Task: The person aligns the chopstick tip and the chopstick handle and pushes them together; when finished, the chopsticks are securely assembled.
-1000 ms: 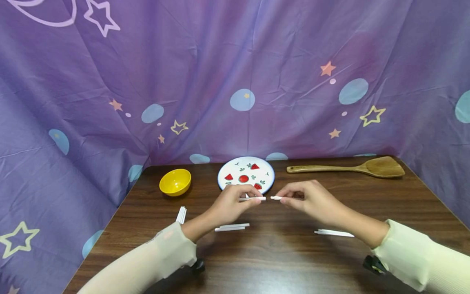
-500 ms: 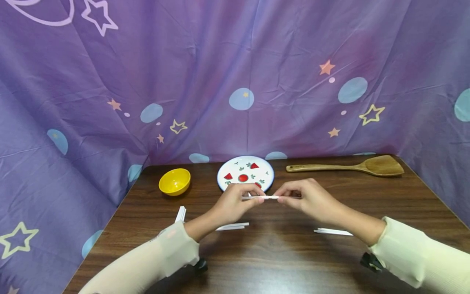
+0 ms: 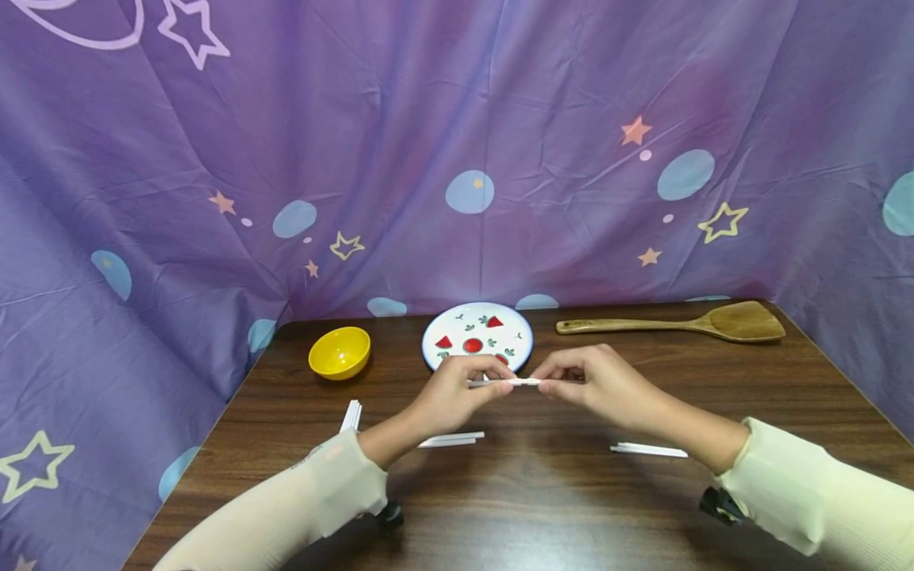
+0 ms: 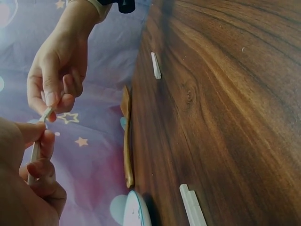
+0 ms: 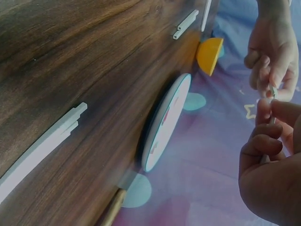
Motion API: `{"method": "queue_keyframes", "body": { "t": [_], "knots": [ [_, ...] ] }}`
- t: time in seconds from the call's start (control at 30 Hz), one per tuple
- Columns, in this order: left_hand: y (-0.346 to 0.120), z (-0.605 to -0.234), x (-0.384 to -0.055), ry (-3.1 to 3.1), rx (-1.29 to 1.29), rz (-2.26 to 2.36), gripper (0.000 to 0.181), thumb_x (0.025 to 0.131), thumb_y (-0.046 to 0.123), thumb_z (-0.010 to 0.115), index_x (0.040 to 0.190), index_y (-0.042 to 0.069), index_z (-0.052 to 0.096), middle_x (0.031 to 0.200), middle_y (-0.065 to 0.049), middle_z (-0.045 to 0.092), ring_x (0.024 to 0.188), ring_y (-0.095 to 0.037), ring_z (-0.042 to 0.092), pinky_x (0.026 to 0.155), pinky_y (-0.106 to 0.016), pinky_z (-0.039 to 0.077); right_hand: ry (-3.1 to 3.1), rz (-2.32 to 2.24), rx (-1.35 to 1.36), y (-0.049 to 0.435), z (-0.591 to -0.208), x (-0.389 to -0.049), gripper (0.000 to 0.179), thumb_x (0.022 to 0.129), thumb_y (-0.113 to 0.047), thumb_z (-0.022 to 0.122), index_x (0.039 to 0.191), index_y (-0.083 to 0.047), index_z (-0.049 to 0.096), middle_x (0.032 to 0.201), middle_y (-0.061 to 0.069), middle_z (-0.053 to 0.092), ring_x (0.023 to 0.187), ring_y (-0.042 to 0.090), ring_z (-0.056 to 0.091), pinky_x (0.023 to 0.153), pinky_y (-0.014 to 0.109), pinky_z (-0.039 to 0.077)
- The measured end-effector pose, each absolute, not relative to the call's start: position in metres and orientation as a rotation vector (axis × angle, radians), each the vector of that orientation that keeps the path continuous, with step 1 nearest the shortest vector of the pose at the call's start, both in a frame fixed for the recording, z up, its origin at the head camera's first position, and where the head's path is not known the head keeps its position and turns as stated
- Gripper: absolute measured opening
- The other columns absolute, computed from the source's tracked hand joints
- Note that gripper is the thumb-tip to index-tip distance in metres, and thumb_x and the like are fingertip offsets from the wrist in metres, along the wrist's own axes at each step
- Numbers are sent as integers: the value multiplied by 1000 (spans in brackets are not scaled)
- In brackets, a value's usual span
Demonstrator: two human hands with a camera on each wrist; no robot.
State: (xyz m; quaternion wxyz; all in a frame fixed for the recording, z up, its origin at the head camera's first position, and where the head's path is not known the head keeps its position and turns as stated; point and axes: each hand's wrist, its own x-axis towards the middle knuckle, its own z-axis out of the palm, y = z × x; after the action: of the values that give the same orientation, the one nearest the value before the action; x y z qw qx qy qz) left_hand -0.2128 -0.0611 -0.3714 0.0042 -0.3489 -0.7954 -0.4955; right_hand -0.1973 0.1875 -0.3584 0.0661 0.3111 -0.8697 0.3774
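Note:
My left hand (image 3: 457, 390) pinches a slim white stick (image 4: 35, 153) between thumb and fingers above the table, in front of the plate. Facing it, my right hand (image 3: 603, 385) pinches a second white stick (image 5: 273, 119) the same way. The two sticks lie in one line, end to end, and their ends meet in the short gap between my fingertips. My fingers cover most of both lengths. Below my hands, white sticks (image 3: 451, 439) lie side by side near my left wrist, and others (image 3: 648, 450) lie near my right forearm.
A white bundle of sticks (image 3: 351, 416) lies beside my left sleeve. Along the back of the wooden table (image 3: 543, 507) stand a yellow bowl (image 3: 339, 354), a plate with watermelon pictures (image 3: 477, 321) and a wooden spatula (image 3: 743, 323). A purple curtain (image 3: 400, 159) hangs behind.
My hands have come together, closing the gap between the two held sticks so their ends meet. Over the last half second the hands have hardly moved.

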Motion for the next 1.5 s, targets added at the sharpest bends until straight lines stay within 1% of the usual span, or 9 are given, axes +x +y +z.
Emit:
{"method": "queue_keyframes", "body": {
  "t": [0.07, 0.23, 0.43, 0.63, 0.73, 0.87, 1.1, 1.33, 1.5],
  "knots": [
    [-61, -372, -213, -2493, -1082, -1591, 8, 96, 8, 72, 101, 3, 76, 91, -7, 74, 83, -3, 63, 76, -23, 55, -2624, 1137, 933, 187, -358, -197, 9, 93, -16, 77, 97, -23, 79, 77, -14, 70, 66, 3, 57, 61, 25, 48],
    [-61, -371, -212, -2491, -1082, -1589, 9, 96, 8, 72, 101, 3, 76, 92, -7, 74, 84, -3, 63, 76, -24, 55, -2621, 1120, 938, 187, -358, -196, 8, 92, -15, 77, 97, -22, 79, 77, -15, 69, 65, 3, 56, 60, 26, 48],
    [-60, -369, -209, -2508, -1122, -1381, 6, 95, 8, 74, 99, 5, 77, 94, -3, 75, 88, -7, 65, 80, -26, 55, -2589, 1059, 955, 184, -359, -195, 11, 90, -9, 79, 95, -18, 80, 79, -18, 70, 71, 3, 62, 65, 24, 52],
    [-59, -367, -208, -2525, -1129, -1248, 4, 94, 8, 75, 97, 7, 77, 92, -1, 75, 88, -9, 65, 81, -26, 54, -2554, 1057, 971, 181, -359, -193, 13, 89, -5, 79, 91, -17, 77, 81, -10, 73, 73, 5, 65, 67, 24, 56],
    [-58, -367, -209, -2529, -1111, -1248, 4, 94, 10, 75, 97, 8, 77, 92, 0, 74, 87, -9, 64, 79, -24, 53, -2552, 1068, 948, 181, -359, -192, 14, 88, -4, 79, 88, -18, 75, 81, -10, 73, 74, 4, 66, 68, 25, 57],
    [-57, -368, -209, -2528, -1085, -1234, 4, 95, 13, 75, 97, 9, 76, 93, 0, 75, 87, -8, 64, 79, -23, 52, -2534, 1057, 943, 180, -359, -193, 10, 88, -5, 79, 88, -14, 74, 81, -12, 71, 74, 3, 65, 69, 25, 57],
    [-56, -368, -208, -2509, -1069, -1181, 4, 95, 15, 75, 94, 11, 76, 93, 0, 76, 82, -5, 63, 78, -24, 51, -2486, 1050, 934, 177, -365, -192, 8, 88, -6, 79, 89, -12, 74, 85, -9, 72, 79, 5, 65, 73, 28, 57],
    [-55, -370, -206, -2503, -1055, -1202, 4, 94, 12, 76, 95, 9, 77, 93, 1, 76, 78, -5, 59, 74, -22, 48, -2405, 1046, 957, 174, -373, -190, 9, 88, -5, 78, 90, -11, 71, 86, -9, 72, 79, 4, 64, 71, 27, 57],
    [-54, -371, -206, -2465, -1080, -1232, 4, 94, 11, 75, 95, 9, 77, 93, 0, 77, 79, -5, 61, 75, -22, 50, -2382, 1052, 951, 172, -373, -190, 12, 88, -3, 79, 89, -13, 71, 85, -9, 70, 75, 3, 62, 68, 25, 55]
  ]
}}
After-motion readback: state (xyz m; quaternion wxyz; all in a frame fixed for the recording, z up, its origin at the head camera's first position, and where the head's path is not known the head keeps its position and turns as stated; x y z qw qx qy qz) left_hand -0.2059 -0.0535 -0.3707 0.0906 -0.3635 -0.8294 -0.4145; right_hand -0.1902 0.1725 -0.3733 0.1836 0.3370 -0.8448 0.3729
